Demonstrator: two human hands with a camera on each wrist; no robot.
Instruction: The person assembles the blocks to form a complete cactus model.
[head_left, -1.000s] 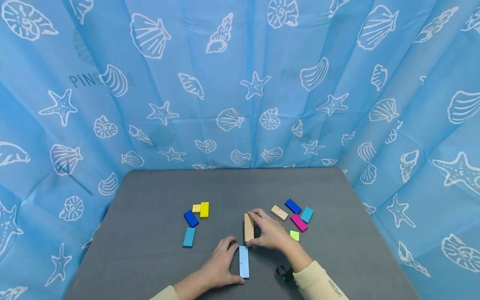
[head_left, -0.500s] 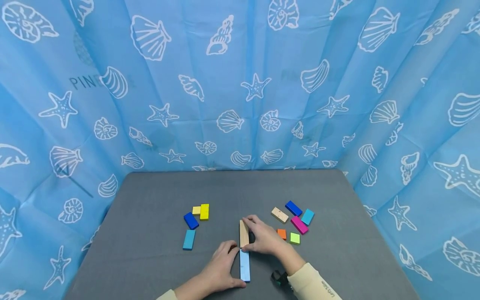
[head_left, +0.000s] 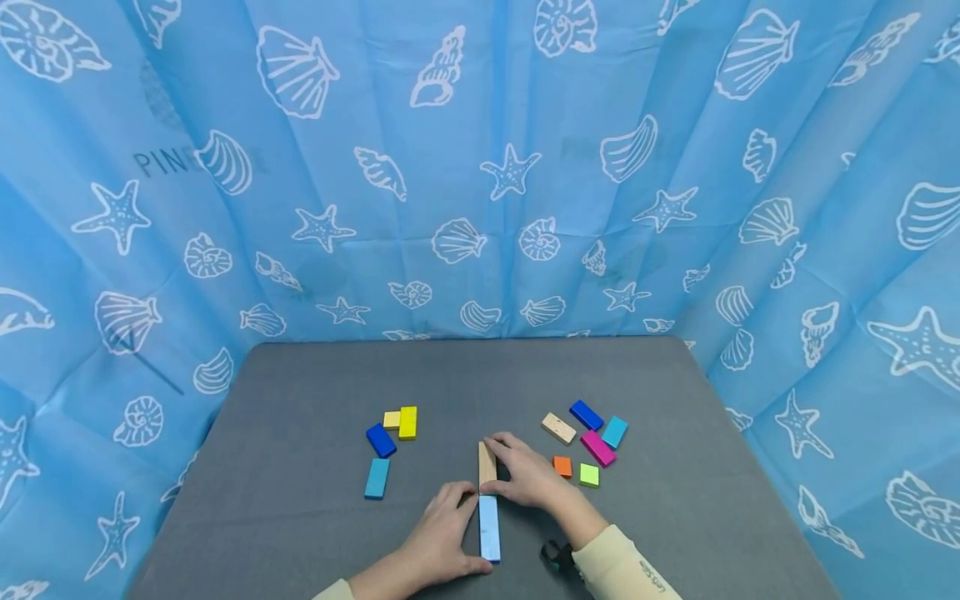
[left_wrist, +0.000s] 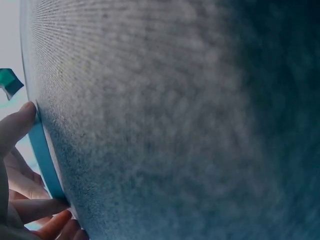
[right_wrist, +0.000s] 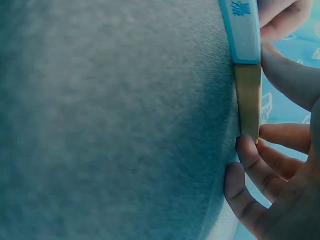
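A light blue block lies lengthwise near the table's front middle. My left hand holds it end to end, thumb at the near end and fingertips at the far end. In line beyond it lies a natural wood block; its near end meets the blue block's far end. My right hand pinches the wood block from the right, thumb close to the joint and fingers at the far end. In the right wrist view the wood block butts against the light blue block, which bears dark printed characters.
To the left on the grey table lie a teal block, a dark blue block and yellow ones. Several blocks are scattered at right, including magenta, orange and lime. A patterned blue curtain hangs behind.
My right hand has brought the wood block left and nearer, from beside the light blue block's far end into line against it. My left hand keeps hold of the blue block.
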